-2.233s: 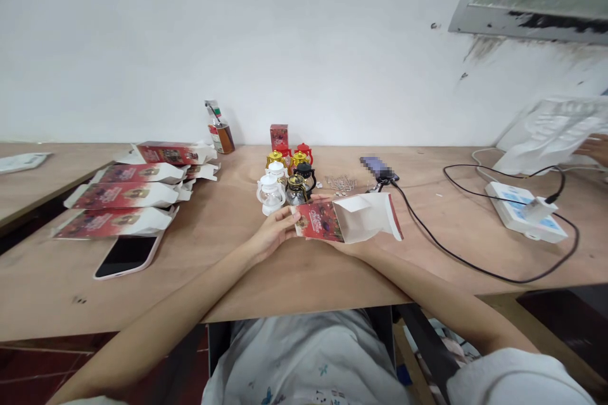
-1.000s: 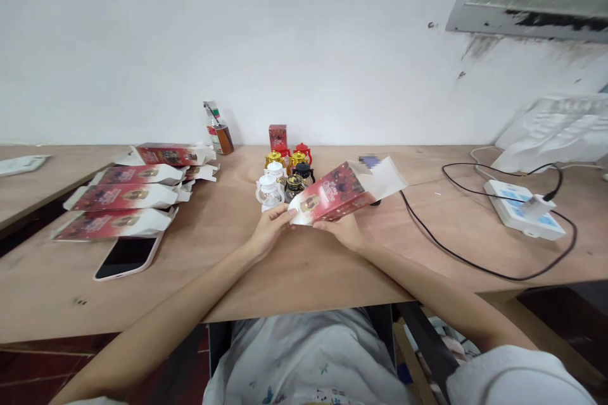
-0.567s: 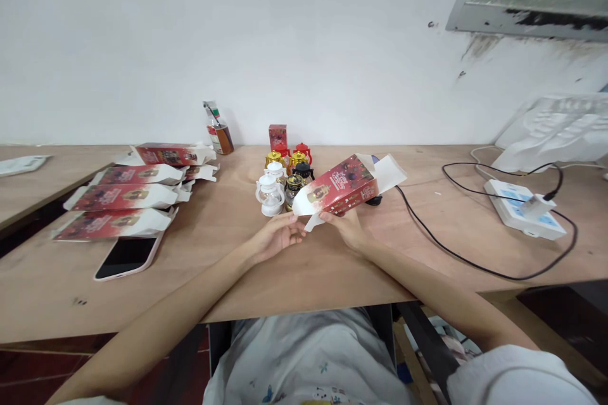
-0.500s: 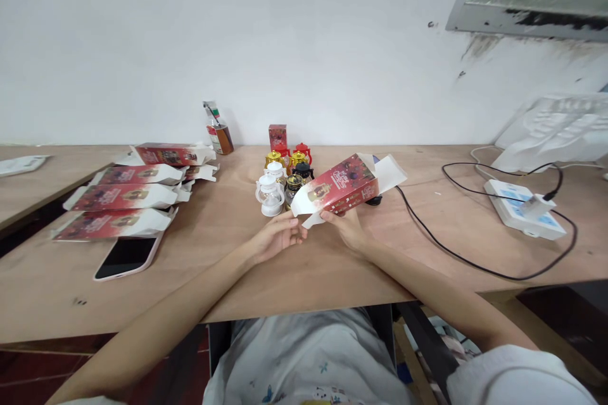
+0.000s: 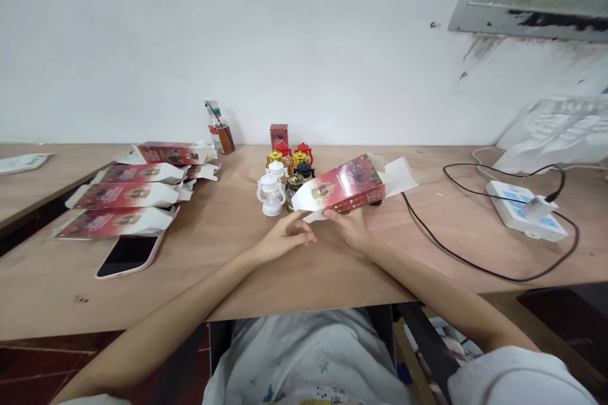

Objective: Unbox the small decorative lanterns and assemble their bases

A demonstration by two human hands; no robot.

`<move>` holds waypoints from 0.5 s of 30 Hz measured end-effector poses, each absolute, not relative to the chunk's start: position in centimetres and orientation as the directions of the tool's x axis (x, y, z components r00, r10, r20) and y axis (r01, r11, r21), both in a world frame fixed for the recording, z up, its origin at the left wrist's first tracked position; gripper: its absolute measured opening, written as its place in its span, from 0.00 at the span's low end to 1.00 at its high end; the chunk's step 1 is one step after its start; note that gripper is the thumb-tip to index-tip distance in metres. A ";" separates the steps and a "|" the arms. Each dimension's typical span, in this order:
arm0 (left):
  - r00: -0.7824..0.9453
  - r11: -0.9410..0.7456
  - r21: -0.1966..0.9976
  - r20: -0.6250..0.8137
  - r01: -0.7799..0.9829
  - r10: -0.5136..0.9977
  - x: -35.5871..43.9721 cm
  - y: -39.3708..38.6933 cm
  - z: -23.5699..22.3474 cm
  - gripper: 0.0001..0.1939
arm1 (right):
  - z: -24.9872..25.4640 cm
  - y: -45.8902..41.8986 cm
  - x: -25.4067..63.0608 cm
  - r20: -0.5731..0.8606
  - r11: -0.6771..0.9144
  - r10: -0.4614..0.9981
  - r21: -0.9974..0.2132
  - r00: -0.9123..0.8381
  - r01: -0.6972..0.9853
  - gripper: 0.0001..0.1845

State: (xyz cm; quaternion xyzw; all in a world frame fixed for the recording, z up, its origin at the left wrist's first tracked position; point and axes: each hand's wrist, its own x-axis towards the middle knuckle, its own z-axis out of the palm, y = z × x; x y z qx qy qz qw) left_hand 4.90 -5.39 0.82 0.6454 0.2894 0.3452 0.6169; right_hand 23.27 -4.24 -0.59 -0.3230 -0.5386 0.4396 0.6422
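A red printed carton [image 5: 349, 183] with white end flaps open lies tilted in my right hand [image 5: 352, 228], whose thumb presses its near side. My left hand [image 5: 287, 237] is beside the carton's left end, its index finger stretched toward the white flap and the thumb apart; whether the fingertip touches cannot be told. Just behind stand small lanterns: a white lantern [image 5: 272, 195] in front, a dark bronze lantern [image 5: 293, 190] partly hidden by the carton, a black lantern [image 5: 304, 169], plus gold lanterns [image 5: 299, 159] and red lanterns [image 5: 304, 150] farther back.
Several red cartons with open flaps [image 5: 126, 196] lie at left, partly over a phone [image 5: 128, 256]. A small red box [image 5: 278, 135] and a brown bottle [image 5: 222, 138] stand by the wall. To the right are a power strip [image 5: 525, 210] and a black cable [image 5: 475, 266].
The carton has turned slightly flatter, its right end moving right. My left hand has shifted its fingers, with the index finger now stretched toward the left flap.
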 end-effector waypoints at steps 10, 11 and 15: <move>0.219 -0.066 0.987 0.098 -0.149 0.971 4.2 -5.4 2.3 0.10 | 0.1 -4.3 23.5 0.334 0.356 0.934 -0.871 0.124 -0.339 0.23; 0.164 -0.106 0.982 0.132 -0.158 0.978 4.0 -5.3 2.4 0.09 | 0.1 -4.5 23.5 0.316 0.326 0.945 -0.873 0.088 -0.363 0.24; 0.106 -0.331 0.941 0.337 -0.069 0.936 3.3 -5.4 3.4 0.11 | 0.2 -5.5 23.3 0.193 0.134 0.972 -0.924 -0.134 -0.358 0.26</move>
